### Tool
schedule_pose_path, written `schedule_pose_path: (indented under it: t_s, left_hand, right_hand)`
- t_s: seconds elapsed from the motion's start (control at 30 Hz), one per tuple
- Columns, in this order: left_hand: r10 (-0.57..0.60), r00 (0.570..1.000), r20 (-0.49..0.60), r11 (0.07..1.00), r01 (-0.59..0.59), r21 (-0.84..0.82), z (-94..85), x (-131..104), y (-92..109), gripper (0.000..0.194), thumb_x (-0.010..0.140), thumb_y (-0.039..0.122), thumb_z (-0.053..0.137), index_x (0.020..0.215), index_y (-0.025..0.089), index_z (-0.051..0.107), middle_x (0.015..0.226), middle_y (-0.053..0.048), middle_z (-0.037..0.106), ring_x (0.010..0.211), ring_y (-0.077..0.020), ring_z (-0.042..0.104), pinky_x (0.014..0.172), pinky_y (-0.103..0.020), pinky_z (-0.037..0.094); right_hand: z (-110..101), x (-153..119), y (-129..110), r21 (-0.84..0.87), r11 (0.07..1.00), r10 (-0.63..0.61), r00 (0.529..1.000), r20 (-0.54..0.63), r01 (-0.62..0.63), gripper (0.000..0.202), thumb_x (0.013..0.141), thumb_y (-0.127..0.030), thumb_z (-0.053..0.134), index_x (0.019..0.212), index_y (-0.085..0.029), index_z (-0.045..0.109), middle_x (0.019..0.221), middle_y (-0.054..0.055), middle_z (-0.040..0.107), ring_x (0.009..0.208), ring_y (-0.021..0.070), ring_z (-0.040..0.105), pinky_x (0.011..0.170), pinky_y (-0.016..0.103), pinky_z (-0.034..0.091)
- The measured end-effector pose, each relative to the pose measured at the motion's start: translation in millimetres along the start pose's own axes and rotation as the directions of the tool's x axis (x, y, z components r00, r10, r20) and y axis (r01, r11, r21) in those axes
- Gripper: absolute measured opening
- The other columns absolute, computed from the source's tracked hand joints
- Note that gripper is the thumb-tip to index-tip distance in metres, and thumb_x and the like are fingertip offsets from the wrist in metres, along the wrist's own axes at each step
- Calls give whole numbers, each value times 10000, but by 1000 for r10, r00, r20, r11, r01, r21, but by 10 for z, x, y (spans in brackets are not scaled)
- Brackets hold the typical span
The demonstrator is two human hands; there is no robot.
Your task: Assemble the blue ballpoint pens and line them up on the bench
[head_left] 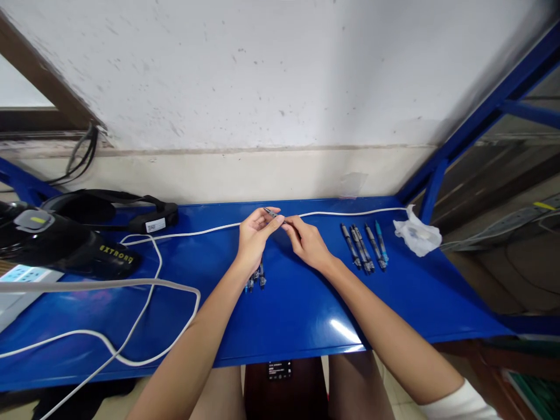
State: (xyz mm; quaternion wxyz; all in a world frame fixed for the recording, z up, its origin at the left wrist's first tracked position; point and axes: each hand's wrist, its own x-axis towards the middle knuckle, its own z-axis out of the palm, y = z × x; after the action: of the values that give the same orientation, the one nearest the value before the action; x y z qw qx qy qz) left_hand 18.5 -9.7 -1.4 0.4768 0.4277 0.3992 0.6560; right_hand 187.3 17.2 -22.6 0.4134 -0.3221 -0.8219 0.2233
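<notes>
A dark, slim pen is held slanting above the blue table, near its back edge. My left hand is closed on the pen, thumb along it. The fingers of my right hand pinch the pen's lower right end, which they mostly hide. Under my left wrist lie several pens, partly covered by the forearm. To the right of my right hand, several dark pens lie side by side, with a teal pen at the right of the row.
A crumpled white plastic bag lies at the back right. On the left are a black device, a black strap with a box and a looping white cable. A phone is below the table's front edge.
</notes>
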Motion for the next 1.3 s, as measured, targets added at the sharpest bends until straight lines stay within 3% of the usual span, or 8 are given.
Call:
schedule_pose_path:
  t_s: [0.2, 0.4, 0.7, 0.77, 0.87, 0.93, 1.13, 1.3]
  left_hand:
    - [-8, 1000, -17, 998, 9, 55, 24, -1, -39, 255, 802, 389, 921, 930, 194, 819, 983, -57, 790, 925, -190, 719, 909, -318, 557]
    - [1, 1000, -27, 996, 2, 88, 27, 2, -20, 264, 790, 392, 927, 906, 190, 803, 935, -55, 793, 894, -190, 716, 897, -322, 553]
    - [34, 999, -42, 980, -25, 198, -33, 41, -80, 362, 779, 447, 930, 741, 190, 678, 747, -10, 709, 721, -154, 650, 726, -282, 512]
    - [47, 999, -17, 984, -44, 175, -52, 48, -67, 331, 778, 432, 935, 826, 197, 708, 850, -28, 750, 787, -165, 681, 755, -287, 529]
    - [41, 995, 93, 995, -50, 89, -71, 45, -21, 410, 803, 395, 923, 1139, 226, 760, 1169, -91, 796, 1047, -223, 736, 931, -346, 565]
    - [25, 991, 133, 997, -34, 68, -74, 40, 4, 422, 837, 394, 895, 1202, 222, 770, 1210, -112, 797, 1130, -253, 737, 1009, -384, 557]
    - [44, 999, -16, 994, -42, 99, -66, 41, -24, 266, 804, 391, 920, 936, 197, 795, 942, -52, 783, 907, -193, 726, 881, -316, 558]
    - [38, 997, -64, 996, -33, 82, -36, 38, -31, 287, 782, 400, 932, 860, 186, 757, 902, -44, 770, 805, -158, 685, 795, -296, 544]
  right_hand:
    - [7, -1, 18, -9, 999, 43, 999, 24, -42, 149, 1118, -375, 488, 1164, -239, 528, 918, 33, 734, 733, 198, 677, 684, 293, 457]
    - [-10, 19, 17, -54, 998, 26, 995, 91, -22, 268, 1160, -392, 381, 1199, -239, 598, 1073, 85, 747, 920, 231, 709, 818, 332, 504]
    - [15, 6, 71, 33, 998, 43, 992, 119, -47, 81, 1111, -337, 480, 1077, -265, 495, 925, 30, 736, 768, 209, 691, 705, 285, 455]
    - [13, 10, 62, 10, 999, 52, 993, 102, -53, 101, 1112, -353, 480, 1099, -261, 519, 954, 42, 746, 777, 215, 696, 698, 286, 445]
    - [4, 20, 52, -12, 998, 63, 996, 57, -63, 155, 1121, -371, 474, 1147, -251, 569, 980, 48, 750, 784, 213, 696, 712, 293, 447]
    - [-5, 25, 44, -22, 997, 77, 996, 40, -76, 180, 1117, -388, 498, 1176, -245, 591, 966, 42, 750, 769, 209, 691, 705, 292, 446]
    - [-25, 37, 14, -38, 999, 22, 997, 74, -20, 297, 1155, -404, 417, 1270, -246, 641, 1116, 74, 768, 928, 218, 720, 829, 315, 496]
    - [-24, 39, 15, -67, 998, 21, 999, 48, -18, 294, 1150, -391, 432, 1232, -248, 675, 1055, 65, 771, 885, 214, 714, 804, 308, 496]
